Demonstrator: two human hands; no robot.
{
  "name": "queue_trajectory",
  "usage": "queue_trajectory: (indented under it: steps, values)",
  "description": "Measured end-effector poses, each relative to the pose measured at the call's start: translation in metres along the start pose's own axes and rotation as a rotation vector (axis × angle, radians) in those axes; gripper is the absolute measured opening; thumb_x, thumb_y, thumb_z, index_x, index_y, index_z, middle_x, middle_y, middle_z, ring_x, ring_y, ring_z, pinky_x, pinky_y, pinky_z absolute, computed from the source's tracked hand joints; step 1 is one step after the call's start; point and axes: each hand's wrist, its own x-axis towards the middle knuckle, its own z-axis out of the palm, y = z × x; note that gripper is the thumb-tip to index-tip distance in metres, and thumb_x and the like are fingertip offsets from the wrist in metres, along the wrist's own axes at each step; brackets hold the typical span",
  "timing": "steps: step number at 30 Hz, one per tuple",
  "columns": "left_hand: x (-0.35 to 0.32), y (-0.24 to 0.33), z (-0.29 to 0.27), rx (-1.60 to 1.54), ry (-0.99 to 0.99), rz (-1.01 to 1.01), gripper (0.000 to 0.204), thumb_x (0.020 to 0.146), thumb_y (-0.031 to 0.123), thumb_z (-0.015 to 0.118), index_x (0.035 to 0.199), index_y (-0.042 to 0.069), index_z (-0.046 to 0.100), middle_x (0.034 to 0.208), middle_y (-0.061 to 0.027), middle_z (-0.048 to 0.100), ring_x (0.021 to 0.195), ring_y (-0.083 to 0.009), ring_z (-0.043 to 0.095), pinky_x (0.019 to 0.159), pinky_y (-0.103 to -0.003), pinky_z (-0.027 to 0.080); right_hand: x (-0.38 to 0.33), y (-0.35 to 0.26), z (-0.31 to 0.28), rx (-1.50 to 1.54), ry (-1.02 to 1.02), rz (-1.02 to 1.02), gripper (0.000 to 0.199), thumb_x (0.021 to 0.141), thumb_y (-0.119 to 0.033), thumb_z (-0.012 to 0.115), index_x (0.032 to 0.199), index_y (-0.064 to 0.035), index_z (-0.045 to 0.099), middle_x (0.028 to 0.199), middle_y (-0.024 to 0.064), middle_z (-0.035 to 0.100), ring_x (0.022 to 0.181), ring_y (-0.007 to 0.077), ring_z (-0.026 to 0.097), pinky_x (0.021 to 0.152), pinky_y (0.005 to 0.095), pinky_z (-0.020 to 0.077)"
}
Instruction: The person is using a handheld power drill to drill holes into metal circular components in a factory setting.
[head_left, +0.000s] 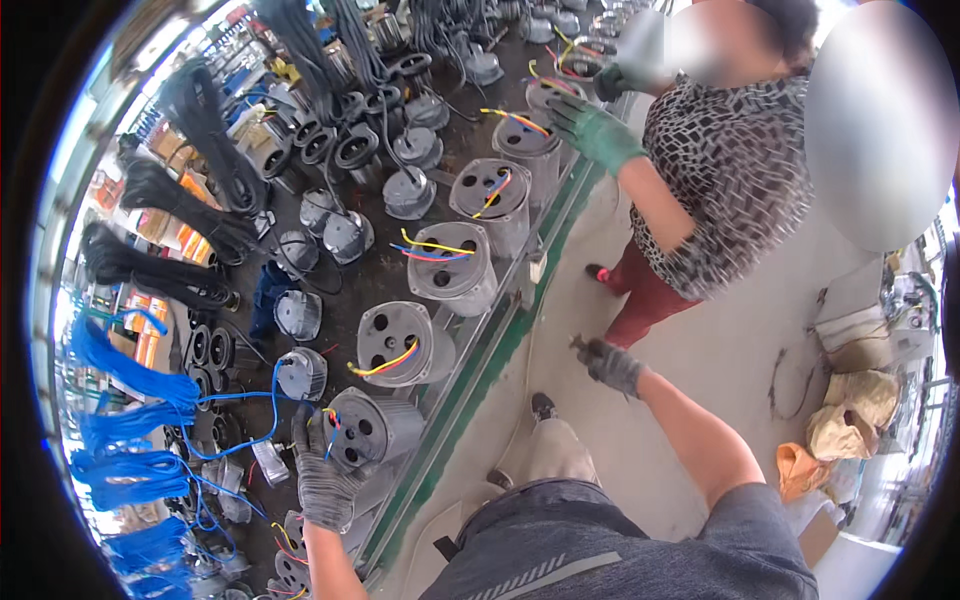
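Motor: grey ribbed metal motor housing [362, 428] is looking heavy, rigid; gripping its rim seems safest.
Left hand: grey-gloved left hand [322, 480] is resting, fingers spread, on the housing.
Right hand: grey-gloved right hand [610, 364] is pinching a small dark tool [580, 345].

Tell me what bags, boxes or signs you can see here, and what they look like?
Tan sacks: lumpy, on the floor at far right.
Orange bag: crumpled, on the floor beside the sacks.
Orange-and-white boxes: stacked at far left behind the blue wire bundles.
No signs or screens that I can make out.

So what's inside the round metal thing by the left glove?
The grey motor housing near the left hand shows dark round holes with red, yellow and blue wires coming out. Deeper inside is too dark to see.
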Motion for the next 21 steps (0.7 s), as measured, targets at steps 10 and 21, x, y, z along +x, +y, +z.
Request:
queue_trajectory:
  steps: [10,21]
  values:
    - [0.021,-0.087,0.005,0.703,0.253,0.268,0.120,0.069,0.069,0.087,0.158,0.006,0.036,0.156,-0.0250,0.034,0.148,-0.0449,0.035,0.125,-0.053,0.034,0.079,0.059,0.018,-0.149,0.074,0.280,0.038,0.105,-0.040,0.062,0.125,-0.0081,0.066,0.087,0.0058,0.070,0.073,0.0167,0.064,0.059,0.0366,0.0530]
    - [0.025,-0.067,0.021,0.765,0.281,0.327,0.102,0.070,0.051,0.093,0.151,0.008,0.048,0.162,-0.0147,0.032,0.146,-0.0391,0.039,0.121,-0.049,0.039,-0.063,0.101,0.028,0.059,0.220,0.339,0.029,0.105,-0.036,0.064,0.114,-0.0086,0.066,0.078,0.0039,0.068,0.065,0.0148,0.062,0.057,0.0337,0.0527]
